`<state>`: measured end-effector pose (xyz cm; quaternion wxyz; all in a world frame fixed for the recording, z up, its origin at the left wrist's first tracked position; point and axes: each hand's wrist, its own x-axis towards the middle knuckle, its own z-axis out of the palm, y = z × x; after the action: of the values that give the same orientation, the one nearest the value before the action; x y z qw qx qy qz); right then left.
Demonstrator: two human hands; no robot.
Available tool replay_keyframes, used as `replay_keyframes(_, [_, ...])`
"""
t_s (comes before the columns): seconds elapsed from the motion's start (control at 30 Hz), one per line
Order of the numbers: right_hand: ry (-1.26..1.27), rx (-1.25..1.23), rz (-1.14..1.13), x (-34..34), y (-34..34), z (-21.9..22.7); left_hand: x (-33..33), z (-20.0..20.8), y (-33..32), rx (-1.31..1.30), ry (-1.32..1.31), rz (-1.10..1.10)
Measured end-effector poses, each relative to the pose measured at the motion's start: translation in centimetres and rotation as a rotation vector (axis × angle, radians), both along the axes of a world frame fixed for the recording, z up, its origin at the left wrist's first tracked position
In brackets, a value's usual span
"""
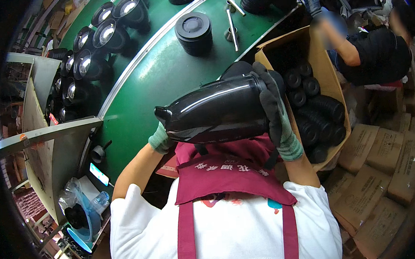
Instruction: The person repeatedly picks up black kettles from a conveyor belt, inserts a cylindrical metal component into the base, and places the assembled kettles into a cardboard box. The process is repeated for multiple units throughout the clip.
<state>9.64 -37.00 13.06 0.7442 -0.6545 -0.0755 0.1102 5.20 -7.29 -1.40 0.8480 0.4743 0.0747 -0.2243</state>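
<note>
A glossy black jug-shaped shell (216, 112) lies sideways across my front, with a small lip at its narrow left end. My right hand (273, 104), in a dark glove with a green cuff, wraps round its wide end, fingers pointing up. At the narrow end my left hand (161, 140) supports the shell from beneath and behind. Only its green cuff and a bit of the glove show; the fingers are hidden. Just beyond the shell, partly covered by it, is another dark rounded piece (237, 69).
A stack of black round lids (193, 33) stands on the green table (139, 93). Several black vessels with shiny insides (109, 35) fill the far left. An open cardboard box (330, 74) of black ribbed parts is at my right, beside closed cartons (368, 191). A co-worker (374, 53) works beyond.
</note>
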Motion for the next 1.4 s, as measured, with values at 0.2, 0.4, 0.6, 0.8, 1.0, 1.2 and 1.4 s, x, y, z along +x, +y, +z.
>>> replay_keyframes(0.2, [-0.766, -0.300, 0.071, 0.2, 0.2, 1.1, -1.1, 0.4, -1.3, -0.367, 0.275, -0.120])
replay_keyframes(0.4, [-0.304, -0.080, 0.032, 1.1, -0.3, 2.1, -0.3, 1.0, 0.3, -0.298, 0.032, -0.167])
replay_keyframes(0.6, [-0.054, -0.093, 0.000, 1.2, -1.7, -0.7, 0.2, 5.8, -0.8, 0.258, -0.286, 0.046])
replay_keyframes(0.8, [0.018, 0.007, -0.018, -0.4, -1.5, -0.5, 1.4, 9.2, -1.9, 0.712, -0.548, -0.065])
replay_keyframes(1.0, [-0.433, -0.090, -0.037, -0.7, 0.0, 0.8, 0.8, 8.9, -3.6, 0.438, -0.408, -0.153])
replay_keyframes(1.2, [-0.877, -0.267, 0.202, -0.2, -1.1, -0.2, 0.0, 6.5, -3.1, 0.184, -0.272, -0.151])
replay_keyframes(1.4, [-0.359, -0.260, 0.174, -1.0, -1.4, -0.8, 0.6, 4.8, -0.6, -0.036, -0.190, -0.098])
